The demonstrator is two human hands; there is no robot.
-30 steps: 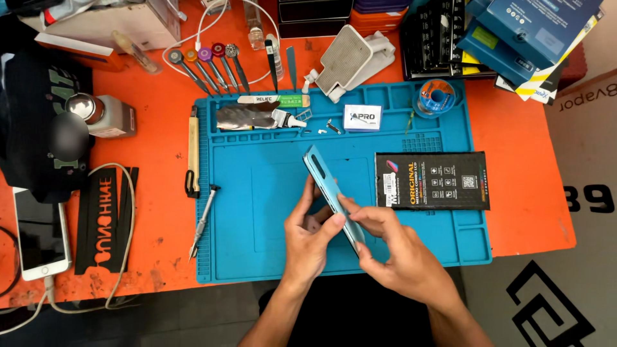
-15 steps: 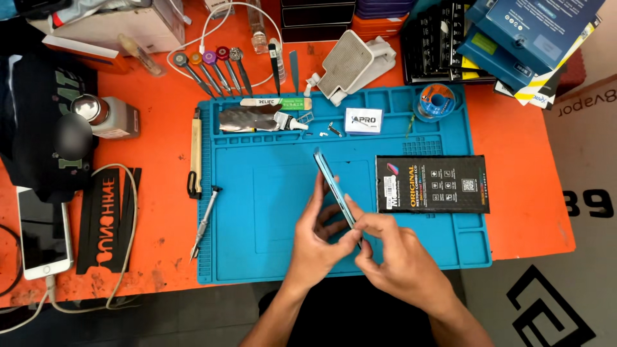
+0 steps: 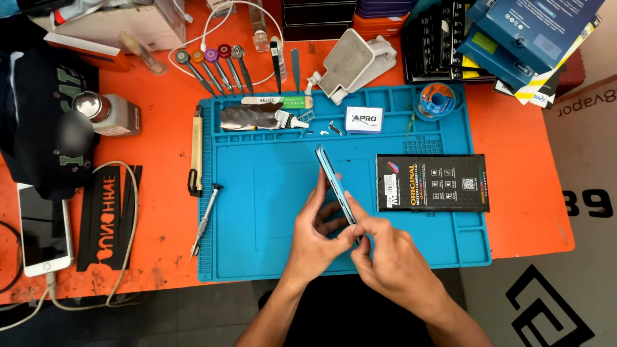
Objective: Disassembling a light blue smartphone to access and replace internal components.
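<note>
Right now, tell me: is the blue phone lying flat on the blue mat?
No. The blue phone is held up on its edge between the left hand and right hand, above the blue mat.

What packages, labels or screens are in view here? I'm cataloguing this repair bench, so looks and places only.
Black flat box: on blue mat, right of the hands.
Small white label card: mat's top tray.
Blue boxes: stacked top right.
White phone: far left, dark screen.
Light-blue phone: held edge-on by left hand and right hand.

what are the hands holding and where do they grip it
A thin light-blue phone on edge: left hand grips its lower left side, right hand pinches its bottom end.
</note>
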